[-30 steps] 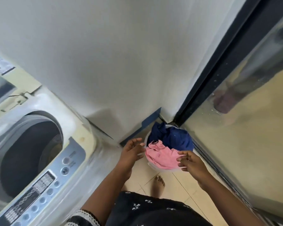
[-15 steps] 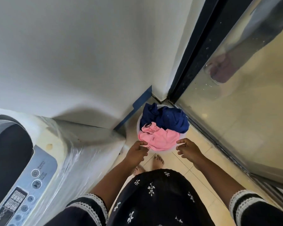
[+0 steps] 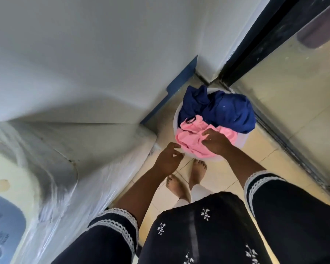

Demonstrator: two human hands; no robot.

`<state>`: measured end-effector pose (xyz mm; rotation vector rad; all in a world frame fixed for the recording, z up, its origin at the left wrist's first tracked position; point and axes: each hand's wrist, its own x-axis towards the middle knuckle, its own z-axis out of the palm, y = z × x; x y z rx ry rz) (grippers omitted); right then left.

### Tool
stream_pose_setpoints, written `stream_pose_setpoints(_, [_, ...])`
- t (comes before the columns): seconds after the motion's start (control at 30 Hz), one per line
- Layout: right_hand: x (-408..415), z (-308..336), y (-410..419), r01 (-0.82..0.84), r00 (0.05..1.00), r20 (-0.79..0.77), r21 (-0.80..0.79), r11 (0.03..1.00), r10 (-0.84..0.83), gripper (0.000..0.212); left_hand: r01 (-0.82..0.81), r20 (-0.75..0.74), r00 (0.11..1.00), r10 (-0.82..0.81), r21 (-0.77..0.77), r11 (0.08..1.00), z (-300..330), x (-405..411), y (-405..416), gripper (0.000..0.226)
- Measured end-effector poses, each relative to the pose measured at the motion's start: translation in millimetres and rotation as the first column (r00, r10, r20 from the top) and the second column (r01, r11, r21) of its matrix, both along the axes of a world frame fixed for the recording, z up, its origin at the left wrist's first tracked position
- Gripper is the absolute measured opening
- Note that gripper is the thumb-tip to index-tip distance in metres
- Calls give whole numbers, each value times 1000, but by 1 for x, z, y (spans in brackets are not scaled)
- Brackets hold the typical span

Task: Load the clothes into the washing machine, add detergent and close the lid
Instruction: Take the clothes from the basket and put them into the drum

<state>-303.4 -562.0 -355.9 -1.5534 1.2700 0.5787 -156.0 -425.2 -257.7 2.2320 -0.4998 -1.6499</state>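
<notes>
— What fills the frame?

— The white wall takes the upper left. Below it, at the left edge, is my washing machine, wrapped in clear plastic, with a corner of its grey control panel at lower left. A glass door runs down the right side.

— And the clothes?

— In the white basket on the tiled floor, right of centre: a navy garment at the back, a pink garment nearer me.

— Your hands?

— My right hand lies on the pink garment, fingers bent into the cloth; whether they pinch it, I cannot tell. My left hand hovers just beside the basket's near-left rim, fingers loosely curled, holding nothing.
</notes>
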Motion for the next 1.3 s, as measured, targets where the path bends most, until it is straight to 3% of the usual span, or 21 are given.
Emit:
stream_pose_setpoints(0.13, [20,-47,16,-214,977,15,22,977,214,19,-55,25,998,54,32,998,-41,10,15,31])
stream_pose_setpoints(0.23, [18,-62,34,-318,935,-103,178,931,339,47,-61,27,998,60,47,997,-58,11,33,30])
stream_pose_setpoints(0.33, [3,-55,51,-265,947,-144,148,953,286,62,-31,46,999,28,51,998,-60,8,50,28])
stream_pose_setpoints(0.47, [-21,-10,68,-218,968,-119,44,975,222,34,106,37,993,-109,76,991,-32,0,74,28])
stream_pose_setpoints(0.57, [-46,35,71,-95,992,-92,-51,994,90,12,263,44,963,-264,36,964,-1,-5,85,31])
stream_pose_setpoints(0.73, [-70,126,86,80,994,84,-129,988,-70,31,335,48,942,-333,-39,942,71,-11,92,34])
stream_pose_setpoints(0.9, [-64,211,105,342,914,280,-146,928,-293,17,276,42,961,-273,-145,950,136,-14,106,50])
stream_pose_setpoints(1.0, [-52,259,110,428,831,424,-77,900,-359,13,187,72,982,-175,-234,954,163,-13,118,73])
stream_pose_setpoints(1.07, [-42,289,115,450,783,499,-45,892,-370,19,132,75,991,-115,-308,942,180,-15,125,90])
stream_pose_setpoints(1.17, [-27,329,122,386,774,580,-114,916,-254,31,149,133,986,-97,-475,867,199,-23,128,102])
stream_pose_setpoints(1.23, [-18,356,128,351,758,631,-178,919,-167,33,216,225,968,-108,-542,812,208,-28,126,94])
stream_pose_setpoints(1.3, [-11,381,131,364,724,681,-246,898,-107,32,278,321,941,-107,-554,785,221,-31,121,57])
